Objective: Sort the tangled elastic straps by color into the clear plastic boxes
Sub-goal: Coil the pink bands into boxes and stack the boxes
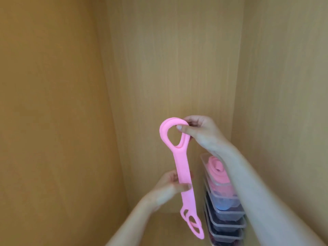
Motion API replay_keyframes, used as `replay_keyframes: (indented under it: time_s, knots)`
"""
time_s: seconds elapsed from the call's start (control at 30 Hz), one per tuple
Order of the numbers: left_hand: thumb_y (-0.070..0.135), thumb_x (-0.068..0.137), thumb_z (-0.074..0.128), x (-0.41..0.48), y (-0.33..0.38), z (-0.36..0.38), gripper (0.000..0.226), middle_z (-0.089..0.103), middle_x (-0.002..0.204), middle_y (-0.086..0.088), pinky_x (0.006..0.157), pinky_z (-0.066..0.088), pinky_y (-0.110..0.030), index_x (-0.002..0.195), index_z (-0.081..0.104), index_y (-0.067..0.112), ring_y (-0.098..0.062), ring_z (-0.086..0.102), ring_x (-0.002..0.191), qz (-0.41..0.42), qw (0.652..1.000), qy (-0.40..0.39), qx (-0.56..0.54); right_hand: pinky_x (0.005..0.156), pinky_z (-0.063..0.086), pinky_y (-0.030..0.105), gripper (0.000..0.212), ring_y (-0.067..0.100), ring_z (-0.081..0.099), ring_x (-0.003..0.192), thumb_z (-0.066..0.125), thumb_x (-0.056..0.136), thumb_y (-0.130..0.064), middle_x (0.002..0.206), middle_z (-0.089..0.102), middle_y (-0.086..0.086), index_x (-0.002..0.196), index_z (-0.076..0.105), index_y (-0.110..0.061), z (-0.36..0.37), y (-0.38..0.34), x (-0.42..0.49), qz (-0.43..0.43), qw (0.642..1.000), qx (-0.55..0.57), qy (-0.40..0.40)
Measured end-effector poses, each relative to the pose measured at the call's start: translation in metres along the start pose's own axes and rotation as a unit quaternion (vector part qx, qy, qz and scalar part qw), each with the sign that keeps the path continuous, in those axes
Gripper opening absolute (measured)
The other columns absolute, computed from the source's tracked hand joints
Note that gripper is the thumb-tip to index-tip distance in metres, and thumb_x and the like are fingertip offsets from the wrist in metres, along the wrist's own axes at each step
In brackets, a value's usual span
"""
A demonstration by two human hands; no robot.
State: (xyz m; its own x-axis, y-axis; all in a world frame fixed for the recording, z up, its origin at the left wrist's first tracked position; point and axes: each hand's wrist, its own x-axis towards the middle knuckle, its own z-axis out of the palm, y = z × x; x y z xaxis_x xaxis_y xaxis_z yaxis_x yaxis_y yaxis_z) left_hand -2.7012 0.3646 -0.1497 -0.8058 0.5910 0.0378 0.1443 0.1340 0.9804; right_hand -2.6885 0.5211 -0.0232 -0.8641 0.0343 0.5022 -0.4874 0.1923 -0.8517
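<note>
A long pink elastic strap (182, 166) hangs upright in front of me inside a wooden cabinet. Its top ends in a large loop, and smaller loops dangle at the bottom. My right hand (202, 132) pinches the top loop between thumb and fingers. My left hand (168, 187) grips the strap's flat middle section lower down. To the right stands a stack of clear plastic boxes (225, 213). The top box holds a rolled pink strap (217, 170). The boxes below hold blue and dark straps. My right forearm covers part of the stack.
Wooden cabinet walls close in on the left (53, 103), at the back (174, 68) and on the right (284, 86). The cabinet floor (159, 226) shows between my forearms, left of the stack.
</note>
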Motion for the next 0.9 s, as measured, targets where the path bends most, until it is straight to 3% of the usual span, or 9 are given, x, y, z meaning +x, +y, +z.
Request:
replay_keyframes:
  time_s: [0.1,0.27,0.4,0.5,0.6,0.67,0.77,0.9]
  knots:
    - [0.001,0.096,0.059,0.001,-0.007,0.014,0.018,0.076,0.109,-0.006,0.095,0.052,-0.027,0.109,0.070,0.009,-0.020,0.070,0.106,-0.003,0.999,0.020,-0.026,0.057,0.051,0.018,0.016,0.008,0.065,0.066,0.074,0.087,-0.001,0.071,0.072,-0.005,0.083,0.074,-0.017,-0.001,-0.001,0.005,-0.006,1.000,-0.002,0.010]
    - [-0.006,0.099,0.041,-0.004,-0.010,0.008,0.028,0.073,0.090,-0.014,0.087,0.058,-0.036,0.109,0.065,0.004,-0.027,0.071,0.090,-0.021,0.996,0.030,-0.085,0.065,0.052,0.016,0.019,0.003,0.063,0.068,0.078,0.083,-0.001,0.073,0.072,-0.011,0.084,0.075,-0.020,-0.005,0.001,0.001,-0.010,1.000,-0.002,0.019]
    - [-0.010,0.098,0.035,-0.002,-0.008,-0.008,0.034,0.070,0.083,-0.012,0.081,0.057,-0.037,0.117,0.062,-0.001,-0.026,0.069,0.081,-0.047,0.984,0.097,-0.145,0.080,0.053,0.024,0.028,0.011,0.063,0.079,0.077,0.079,0.006,0.079,0.073,-0.009,0.084,0.073,-0.021,-0.012,-0.003,-0.019,-0.017,0.999,0.016,0.030]
    - [-0.009,0.101,0.034,0.003,0.000,-0.025,0.034,0.070,0.085,-0.014,0.077,0.057,-0.038,0.122,0.060,-0.005,-0.026,0.069,0.078,-0.037,0.964,0.152,-0.214,0.081,0.055,0.020,0.033,0.009,0.067,0.084,0.075,0.076,0.011,0.083,0.074,-0.007,0.086,0.073,-0.020,-0.016,0.000,-0.051,-0.010,0.999,0.034,0.028]
    - [-0.006,0.104,0.034,0.005,0.012,-0.040,0.034,0.073,0.097,-0.019,0.076,0.057,-0.039,0.125,0.059,-0.002,-0.026,0.071,0.082,-0.021,0.949,0.187,-0.251,0.082,0.055,0.017,0.021,0.005,0.069,0.086,0.076,0.069,-0.006,0.095,0.074,-0.007,0.081,0.078,-0.023,-0.015,0.011,-0.089,0.018,0.999,0.034,0.017]
    - [-0.006,0.104,0.035,0.007,0.020,-0.047,0.036,0.071,0.112,-0.025,0.085,0.055,-0.046,0.128,0.061,0.000,-0.030,0.069,0.093,-0.007,0.941,0.200,-0.272,0.078,0.055,0.016,0.019,0.002,0.068,0.082,0.077,0.066,-0.011,0.101,0.072,-0.009,0.080,0.079,-0.024,-0.010,0.026,-0.108,0.038,0.998,0.041,0.021]
    - [-0.007,0.103,0.035,0.005,0.032,-0.051,0.039,0.072,0.112,-0.027,0.076,0.061,-0.043,0.129,0.060,0.010,-0.034,0.072,0.101,0.026,0.936,0.199,-0.290,0.090,0.052,0.025,0.038,0.007,0.064,0.098,0.078,0.074,0.008,0.104,0.065,-0.014,0.077,0.078,-0.030,0.001,0.061,-0.127,0.036,0.999,-0.009,0.033]
    - [-0.010,0.102,0.035,0.002,0.047,-0.052,0.041,0.072,0.111,-0.028,0.069,0.062,-0.039,0.126,0.058,0.013,-0.037,0.072,0.103,0.061,0.933,0.184,-0.304,0.090,0.043,0.011,0.056,0.006,0.059,0.106,0.070,0.076,0.021,0.104,0.056,-0.019,0.082,0.075,-0.035,0.018,0.101,-0.139,-0.002,0.992,-0.117,0.050]
